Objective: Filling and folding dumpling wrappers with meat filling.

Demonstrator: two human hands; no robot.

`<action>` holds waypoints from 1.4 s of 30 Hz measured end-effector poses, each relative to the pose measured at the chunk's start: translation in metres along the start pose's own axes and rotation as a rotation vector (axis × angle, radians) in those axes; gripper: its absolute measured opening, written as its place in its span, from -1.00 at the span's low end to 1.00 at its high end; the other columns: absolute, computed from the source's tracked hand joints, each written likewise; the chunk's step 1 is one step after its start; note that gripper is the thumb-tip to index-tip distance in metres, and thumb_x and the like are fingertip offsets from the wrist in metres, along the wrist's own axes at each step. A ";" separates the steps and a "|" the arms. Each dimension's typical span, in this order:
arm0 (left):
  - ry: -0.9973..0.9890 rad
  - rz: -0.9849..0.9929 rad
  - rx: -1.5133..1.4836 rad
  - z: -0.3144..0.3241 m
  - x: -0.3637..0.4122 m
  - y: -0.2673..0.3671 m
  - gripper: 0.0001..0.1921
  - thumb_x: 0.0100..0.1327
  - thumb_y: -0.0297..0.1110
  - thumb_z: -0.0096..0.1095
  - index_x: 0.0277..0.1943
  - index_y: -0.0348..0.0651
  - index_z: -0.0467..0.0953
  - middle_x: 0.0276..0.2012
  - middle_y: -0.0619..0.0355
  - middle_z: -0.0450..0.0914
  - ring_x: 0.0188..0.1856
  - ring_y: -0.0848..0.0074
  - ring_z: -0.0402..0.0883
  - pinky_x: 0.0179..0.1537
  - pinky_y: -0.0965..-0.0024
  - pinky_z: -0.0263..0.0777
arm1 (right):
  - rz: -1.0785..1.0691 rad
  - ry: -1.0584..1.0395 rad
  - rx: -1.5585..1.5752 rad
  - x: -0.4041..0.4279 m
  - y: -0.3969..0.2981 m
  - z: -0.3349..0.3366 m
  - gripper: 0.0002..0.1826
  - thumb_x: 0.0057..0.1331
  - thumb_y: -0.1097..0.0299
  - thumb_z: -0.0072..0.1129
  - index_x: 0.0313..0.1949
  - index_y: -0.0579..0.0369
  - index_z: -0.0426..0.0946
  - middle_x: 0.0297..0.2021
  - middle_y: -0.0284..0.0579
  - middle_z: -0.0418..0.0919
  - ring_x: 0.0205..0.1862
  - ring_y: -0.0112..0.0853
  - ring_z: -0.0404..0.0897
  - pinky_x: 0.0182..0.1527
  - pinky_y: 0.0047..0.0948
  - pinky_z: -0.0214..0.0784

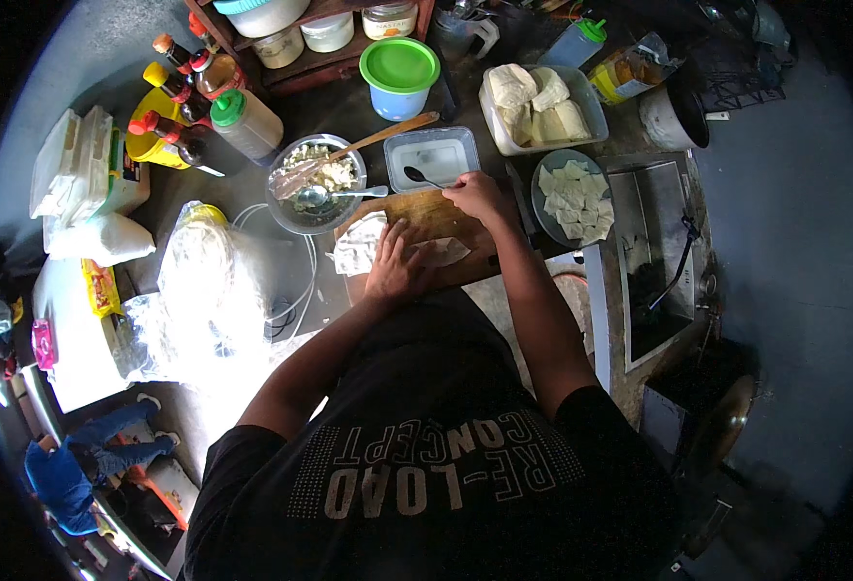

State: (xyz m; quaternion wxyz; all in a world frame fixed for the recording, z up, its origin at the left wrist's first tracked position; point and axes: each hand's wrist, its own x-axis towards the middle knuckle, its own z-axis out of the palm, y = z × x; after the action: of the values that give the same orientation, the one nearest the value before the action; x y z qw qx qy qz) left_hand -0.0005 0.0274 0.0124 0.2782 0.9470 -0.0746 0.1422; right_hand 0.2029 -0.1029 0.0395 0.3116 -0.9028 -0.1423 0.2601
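Note:
My right hand [476, 196] grips the handle of a dark spoon [418, 175], whose bowl is over a clear plastic container [470, 138] with whitish contents. My left hand [395, 267] lies palm down on a wooden cutting board [481, 231]. Beside its fingers is a folded pale wrapper sheet [447, 252]; a stack of pale sheets or cloth [360, 243] sits at its other side. A metal bowl [272, 212] of chopped white and green filling stands behind, holding a metal spoon [314, 196] and a wooden spatula [390, 132]. A round plate [540, 207] of folded pale pieces is at right.
A plastic tub [514, 149] of pale wrapped bundles and a green-lidded container [399, 76] stand at the back. Sauce bottles [179, 138] crowd the back left. A plastic bag [198, 254] lies left, near white cables. A sink [655, 254] is at right. Another person [60, 483] sits far lower left.

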 end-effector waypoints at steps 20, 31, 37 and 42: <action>-0.014 -0.133 -0.021 -0.003 0.003 0.001 -0.39 0.17 -0.06 0.34 0.20 -0.19 0.41 0.29 -0.07 0.27 0.43 0.00 0.06 0.44 -0.16 -0.10 | -0.098 0.015 0.045 -0.139 0.044 -0.008 -0.75 0.22 0.30 0.28 -0.41 0.22 0.47 -0.49 0.04 0.55 -0.41 -0.16 0.59 -0.32 -0.25 0.36; 0.022 -0.130 -0.031 -0.005 0.006 0.005 -0.43 0.15 -0.12 0.36 0.17 -0.21 0.43 0.26 -0.06 0.31 0.40 0.02 0.13 0.42 -0.13 -0.05 | -0.101 0.041 0.011 -0.142 0.043 0.002 -0.79 0.23 0.33 0.26 -0.40 0.24 0.52 -0.49 0.04 0.58 -0.40 -0.19 0.63 -0.32 -0.28 0.39; 0.008 -0.125 -0.013 -0.001 0.004 0.001 -0.42 0.14 -0.11 0.36 0.18 -0.20 0.42 0.27 -0.08 0.31 0.41 0.01 0.12 0.42 -0.13 -0.03 | -0.056 0.057 0.035 -0.139 0.046 -0.005 -0.77 0.23 0.28 0.26 -0.37 0.23 0.55 -0.48 0.04 0.60 -0.39 -0.19 0.64 -0.31 -0.29 0.42; -0.012 -0.135 -0.024 -0.001 0.004 0.001 -0.38 0.15 -0.09 0.36 0.21 -0.22 0.39 0.28 -0.10 0.28 0.42 0.01 0.10 0.43 -0.13 -0.04 | -0.081 0.049 0.000 -0.137 0.046 -0.006 -0.78 0.24 0.27 0.24 -0.36 0.20 0.56 -0.46 0.04 0.62 -0.38 -0.16 0.65 -0.31 -0.27 0.43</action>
State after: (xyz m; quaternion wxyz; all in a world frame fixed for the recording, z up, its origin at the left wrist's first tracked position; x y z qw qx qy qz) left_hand 0.0030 0.0272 0.0149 0.2980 0.9473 -0.0136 0.1165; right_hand 0.0975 -0.1983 0.0666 0.3254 -0.9023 -0.1711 0.2253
